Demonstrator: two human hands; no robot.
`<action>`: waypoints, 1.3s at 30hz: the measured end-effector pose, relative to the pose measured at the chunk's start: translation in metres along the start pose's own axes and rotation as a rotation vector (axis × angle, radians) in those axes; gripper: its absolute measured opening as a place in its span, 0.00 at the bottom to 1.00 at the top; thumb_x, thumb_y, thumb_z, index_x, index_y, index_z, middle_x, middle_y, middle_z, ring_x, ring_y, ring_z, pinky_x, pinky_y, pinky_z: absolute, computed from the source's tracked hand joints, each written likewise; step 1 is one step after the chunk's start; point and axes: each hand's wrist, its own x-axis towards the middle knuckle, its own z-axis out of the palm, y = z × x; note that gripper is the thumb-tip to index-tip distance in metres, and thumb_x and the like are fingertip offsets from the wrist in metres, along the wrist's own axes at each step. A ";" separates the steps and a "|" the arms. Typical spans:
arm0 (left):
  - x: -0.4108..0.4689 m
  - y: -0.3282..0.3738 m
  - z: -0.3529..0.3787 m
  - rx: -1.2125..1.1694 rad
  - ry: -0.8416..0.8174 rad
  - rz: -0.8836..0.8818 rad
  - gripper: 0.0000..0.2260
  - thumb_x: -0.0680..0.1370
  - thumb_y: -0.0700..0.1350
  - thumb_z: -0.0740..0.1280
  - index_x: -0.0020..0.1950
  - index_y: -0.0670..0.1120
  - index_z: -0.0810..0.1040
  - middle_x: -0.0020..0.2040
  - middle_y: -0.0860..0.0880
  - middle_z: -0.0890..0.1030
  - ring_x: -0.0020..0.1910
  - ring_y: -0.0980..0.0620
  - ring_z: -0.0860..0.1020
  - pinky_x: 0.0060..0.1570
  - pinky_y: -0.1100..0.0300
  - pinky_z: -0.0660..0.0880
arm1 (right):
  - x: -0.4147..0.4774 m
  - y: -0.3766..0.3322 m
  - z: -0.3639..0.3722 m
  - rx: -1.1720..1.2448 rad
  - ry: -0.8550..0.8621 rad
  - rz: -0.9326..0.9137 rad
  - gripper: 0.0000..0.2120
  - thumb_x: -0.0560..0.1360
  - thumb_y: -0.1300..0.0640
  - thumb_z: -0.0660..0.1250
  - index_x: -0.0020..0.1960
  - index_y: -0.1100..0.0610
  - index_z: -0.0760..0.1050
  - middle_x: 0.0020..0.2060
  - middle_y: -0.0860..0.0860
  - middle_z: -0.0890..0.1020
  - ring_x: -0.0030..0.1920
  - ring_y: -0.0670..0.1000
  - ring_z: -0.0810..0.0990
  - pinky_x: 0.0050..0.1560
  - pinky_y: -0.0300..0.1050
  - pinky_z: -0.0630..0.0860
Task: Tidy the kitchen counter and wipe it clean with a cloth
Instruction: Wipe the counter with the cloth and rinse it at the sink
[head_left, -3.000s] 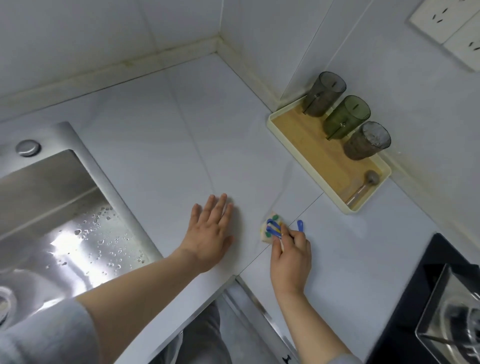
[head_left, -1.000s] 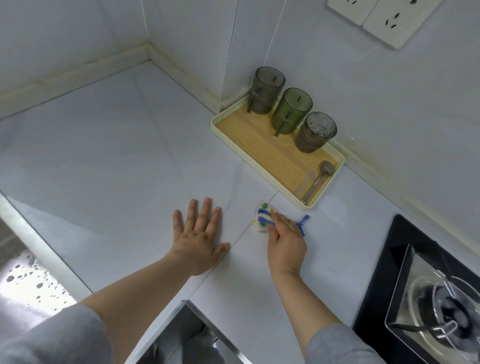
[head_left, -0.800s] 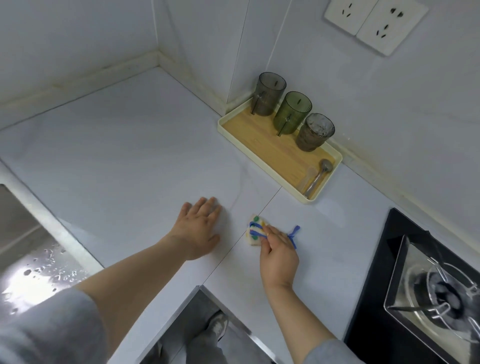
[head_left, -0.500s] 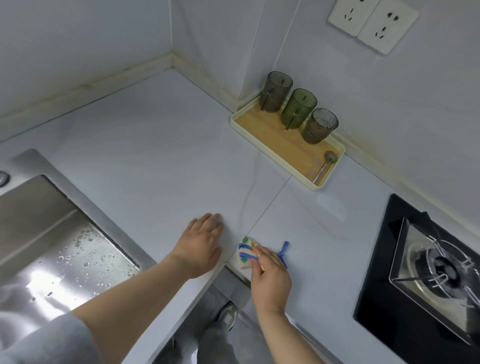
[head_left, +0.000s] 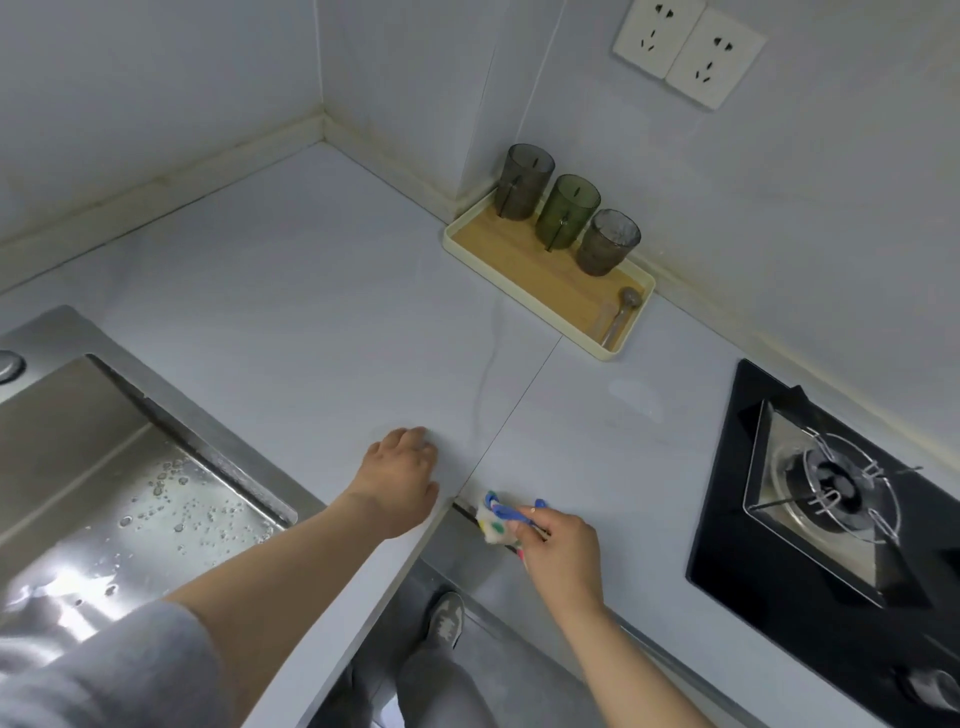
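- Right hand (head_left: 558, 545) grips the cloth (head_left: 496, 522) at the inner front edge of the desk (head_left: 311, 322); fingers closed round it, so most of the cloth is hidden under them and only a small pale wad w/ blue, green and yellow marks shows.
- Cloth's long axis hard to make out since it's bunched; the visible part sticks out from the fingers toward the left hand, and a blue bit pokes out on the far side of the knuckles.
- Cloth seems to sit right on the desk's edge, partly over the gap – contact w/ the surface can't be confirmed.
- Left hand (head_left: 402, 478) rests palm down on the desk, just beside the cloth; fingers loosely curled, holding nothing, tips blurred.
- A seam line in the desk top runs between the two hands, away from the fingers toward the tray (head_left: 613, 353).
- Tray is well beyond the fingers, against the wall; three dark cups (head_left: 563, 210) stand in a row in it and a spoon (head_left: 621, 314) lies at its near end, handle hard to see.
- Sink (head_left: 104, 467), well off on the left hand's side, wet w/ droplets, cut off by the frame.
- Stove (head_left: 831, 493), off on the right hand's side, also cut off at the frame edge.
- Grey sleeve (head_left: 104, 675) at bottom left; a shoe (head_left: 445, 618) on the floor below the fingers.
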 end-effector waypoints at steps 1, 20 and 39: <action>0.002 0.003 -0.002 -0.004 -0.008 -0.002 0.21 0.80 0.50 0.56 0.73 0.45 0.64 0.77 0.45 0.55 0.75 0.44 0.54 0.73 0.53 0.55 | 0.004 -0.002 -0.009 0.000 0.021 0.001 0.07 0.72 0.59 0.69 0.45 0.50 0.84 0.34 0.50 0.84 0.40 0.47 0.82 0.41 0.50 0.80; 0.162 0.118 -0.030 0.090 -0.002 0.019 0.27 0.82 0.53 0.53 0.79 0.46 0.50 0.79 0.46 0.45 0.77 0.43 0.44 0.75 0.48 0.45 | 0.252 0.015 -0.166 0.094 0.296 -0.027 0.09 0.76 0.61 0.67 0.54 0.56 0.83 0.40 0.48 0.82 0.42 0.52 0.82 0.44 0.51 0.80; 0.238 0.118 0.010 0.223 0.156 0.032 0.29 0.81 0.63 0.44 0.78 0.50 0.54 0.77 0.45 0.58 0.76 0.40 0.53 0.70 0.42 0.45 | 0.440 0.035 -0.164 -0.205 0.315 -0.045 0.14 0.78 0.61 0.58 0.59 0.61 0.77 0.56 0.59 0.79 0.58 0.60 0.75 0.57 0.49 0.71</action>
